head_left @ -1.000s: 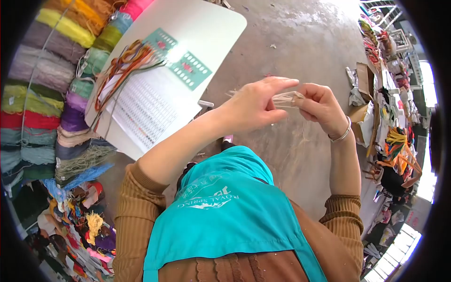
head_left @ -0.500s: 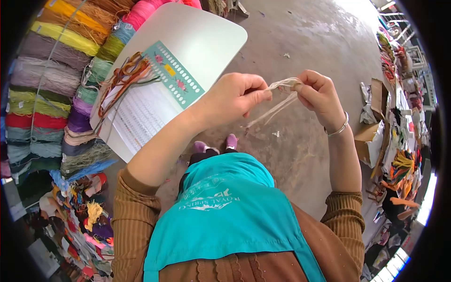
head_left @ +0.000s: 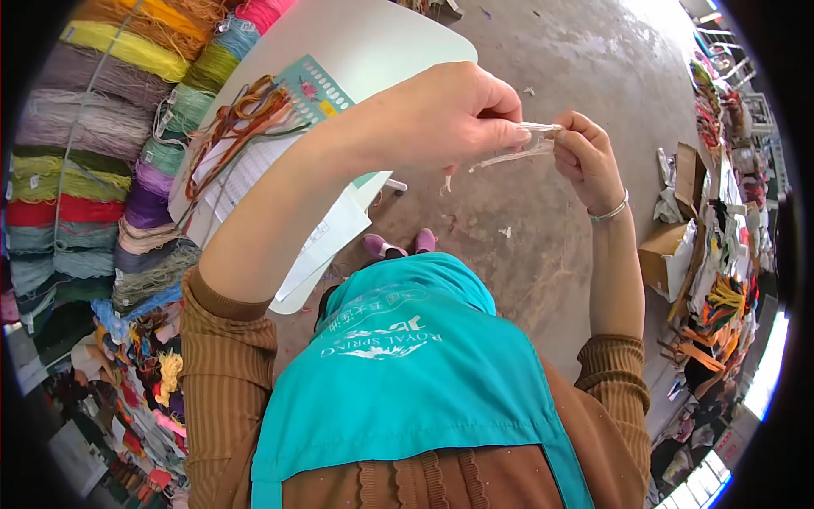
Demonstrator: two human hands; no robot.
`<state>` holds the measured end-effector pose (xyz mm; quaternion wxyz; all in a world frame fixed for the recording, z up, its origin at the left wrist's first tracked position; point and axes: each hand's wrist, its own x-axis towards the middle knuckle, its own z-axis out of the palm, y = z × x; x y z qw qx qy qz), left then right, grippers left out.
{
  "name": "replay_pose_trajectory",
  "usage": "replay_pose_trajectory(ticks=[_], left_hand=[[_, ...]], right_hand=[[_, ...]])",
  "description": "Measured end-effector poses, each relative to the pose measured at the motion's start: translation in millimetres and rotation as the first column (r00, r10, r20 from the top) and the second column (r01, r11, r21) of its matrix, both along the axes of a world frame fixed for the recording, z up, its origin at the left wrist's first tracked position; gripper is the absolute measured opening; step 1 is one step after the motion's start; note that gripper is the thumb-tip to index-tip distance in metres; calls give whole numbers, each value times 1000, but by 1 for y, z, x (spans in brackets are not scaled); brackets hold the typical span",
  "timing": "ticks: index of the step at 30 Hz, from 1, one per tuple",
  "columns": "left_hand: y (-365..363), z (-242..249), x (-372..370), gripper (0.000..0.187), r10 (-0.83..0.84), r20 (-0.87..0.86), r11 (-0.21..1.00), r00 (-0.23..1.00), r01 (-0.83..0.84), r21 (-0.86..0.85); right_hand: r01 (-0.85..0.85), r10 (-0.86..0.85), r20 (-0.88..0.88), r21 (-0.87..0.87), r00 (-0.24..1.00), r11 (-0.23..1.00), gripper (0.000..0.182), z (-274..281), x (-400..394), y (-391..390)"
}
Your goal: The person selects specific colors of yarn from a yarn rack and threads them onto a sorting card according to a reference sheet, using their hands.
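The left hand (head_left: 441, 119) and right hand (head_left: 589, 157) are both pinching a pale thread bundle (head_left: 517, 146) with closed fingers, above the floor. It is seeming half-wound; loose ends are hanging free.

A yarn or embroidery workshop with a bare concrete floor (head_left: 551, 76). Left of the white table (head_left: 381, 42), skeins (head_left: 76, 161) in many colours lie stacked in rows. On the table sit a green thread card (head_left: 318, 89) hung with strands and a printed chart (head_left: 246, 170). Well right of the table, cardboard boxes (head_left: 666, 250) and heaps of coloured thread line the floor's edge.
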<state>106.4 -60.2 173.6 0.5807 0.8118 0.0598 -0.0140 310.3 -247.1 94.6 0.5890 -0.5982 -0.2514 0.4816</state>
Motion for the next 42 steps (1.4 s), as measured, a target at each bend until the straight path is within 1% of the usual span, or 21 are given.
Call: replay_pose_trajectory(ticks=[4,5,6,7,8,10,11,13,14,16,17,20,21,23,25,26,27,30,32,38,42], left_hand=[[5,-4,3,22,48,82,989,995,-59,138],[6,-11,4,20,55,205,961,977,-107,256],[8,-17,3,19,46,324,917,945,-169,362],[10,-23,2,19,50,327,916,944,-174,361],[10,-24,-2,17,45,311,876,949,-187,445],[15,-28,-11,13,36,237,773,971,-177,609],[18,-34,-16,13,47,239,771,970,-187,609],[24,-48,-26,12,124,417,725,901,-369,581],[29,-44,-35,11,177,336,709,925,-356,609],[39,-57,-51,10,345,476,658,809,-570,492],[45,-64,-61,11,455,402,659,795,-604,449],[59,-100,-88,17,688,174,724,704,-682,-103],[59,-108,-94,17,709,172,703,684,-703,-103],[50,-118,-104,16,811,-145,468,567,-776,-423],[45,-126,-113,20,836,-227,356,499,-809,-468],[42,-131,-118,23,839,-309,254,448,-825,-505],[39,-137,-122,23,847,-313,236,430,-831,-504],[29,-145,-130,24,809,-405,185,426,-838,-513],[21,-142,-128,33,872,-409,6,268,-842,-540],[17,-123,-123,43,804,-545,-193,239,-761,-619],[22,-129,-122,44,798,-553,-196,239,-765,-614]], right_hand=[[-170,171,-86,16,982,985,17,-10,2,12],[-165,179,344,-70,922,984,30,-9,-10,22],[-124,191,707,-145,681,982,45,-7,-18,29],[-110,254,800,-232,544,966,82,2,-20,34],[-114,257,802,-233,539,966,82,2,-25,43],[-304,148,372,406,916,862,99,0,-42,70],[-281,242,143,481,960,830,110,11,-64,83],[-402,323,249,414,913,816,111,10,-82,106],[-433,330,307,380,893,817,107,5,-84,116],[-384,374,93,313,923,869,100,0,-102,133],[-443,387,249,234,888,865,88,-16,-98,139],[-392,356,355,35,865,919,59,-14,-121,156],[-402,351,453,16,819,916,53,-18,-126,163],[-400,311,595,20,741,916,32,-23,-138,173],[-445,320,668,19,672,895,20,-32,-144,179],[-427,207,666,184,717,885,10,-43,-152,183],[-444,224,663,183,714,877,10,-46,-152,186],[-505,410,558,20,721,863,10,-59,-152,192],[-474,432,478,-36,765,880,11,-62,-152,206],[-472,476,498,-145,725,870,12,-86,-155,224],[-497,407,592,-13,695,868,7,-97,-151,222]])
